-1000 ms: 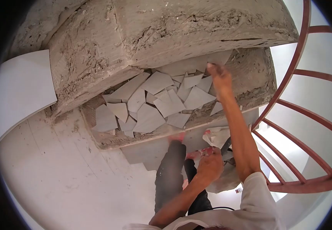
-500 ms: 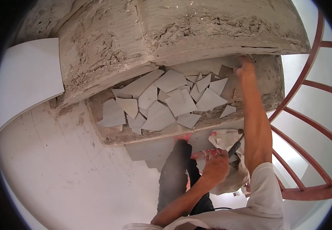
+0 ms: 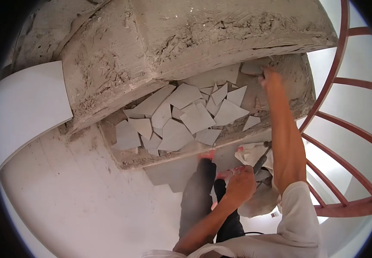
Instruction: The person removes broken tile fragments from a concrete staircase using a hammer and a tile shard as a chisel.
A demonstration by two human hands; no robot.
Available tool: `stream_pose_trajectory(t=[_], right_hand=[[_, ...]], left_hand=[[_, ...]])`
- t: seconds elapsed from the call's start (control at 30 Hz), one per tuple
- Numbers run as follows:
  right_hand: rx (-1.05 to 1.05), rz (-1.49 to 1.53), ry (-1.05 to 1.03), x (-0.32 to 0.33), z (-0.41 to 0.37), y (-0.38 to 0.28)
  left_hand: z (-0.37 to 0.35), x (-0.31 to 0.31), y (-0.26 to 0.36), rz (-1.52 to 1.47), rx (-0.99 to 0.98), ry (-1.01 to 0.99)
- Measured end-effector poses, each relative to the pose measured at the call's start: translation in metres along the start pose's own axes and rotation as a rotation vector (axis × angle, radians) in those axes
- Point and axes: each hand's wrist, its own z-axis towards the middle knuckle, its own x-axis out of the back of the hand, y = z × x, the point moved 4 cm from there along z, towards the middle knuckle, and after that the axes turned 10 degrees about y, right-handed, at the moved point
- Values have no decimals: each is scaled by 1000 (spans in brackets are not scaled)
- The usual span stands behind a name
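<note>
My right hand point(image 3: 270, 77) reaches to the far right end of the step, at the foot of the riser. Its fingers are closed at the edge of a grey tile piece point(image 3: 252, 68). Lower down, my left hand point(image 3: 241, 185) is wrapped round a hammer point(image 3: 260, 164) with a dark handle, its head pointing up and away from me. Several broken tile pieces point(image 3: 176, 134) lie over the step's rough mortar, some overlapping. A long light piece point(image 3: 214, 78) runs along the riser, left of the piece at my right hand.
A rough mortar-covered step point(image 3: 237, 26) rises behind the tiles. To the left, a large white slab point(image 3: 33, 109) juts out. A red curved railing point(image 3: 360, 127) borders the right side. Below the hammer lies a pale sack point(image 3: 259, 204), close to my legs point(image 3: 196, 198).
My right hand has shifted slightly, and the grey tile piece beside it now shows apart from the long piece. The left hand keeps the hammer in nearly the same place. The view has tilted slightly.
</note>
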Motion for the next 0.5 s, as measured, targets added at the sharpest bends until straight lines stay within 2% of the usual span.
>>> stream_pose_trajectory(t=[0.03, 0.1, 0.23, 0.33, 0.43, 0.5], right_hand=[[-376, 639, 12, -1, 1, 32], [-192, 559, -168, 14, -19, 43], [-93, 502, -468, 8, -131, 24], [155, 128, -605, -13, -150, 40], [520, -60, -66, -16, -137, 19], [495, 69, 32, -44, -125, 22]], left_hand=[[-5, -6, -2, -47, -1, 8], [-10, -11, -5, -122, -3, 22], [-8, 9, -5, -122, -8, 12], [-11, 21, -3, -66, 7, 36], [-13, 22, -1, -41, -5, 96], [-21, 6, -2, -155, -6, 127]])
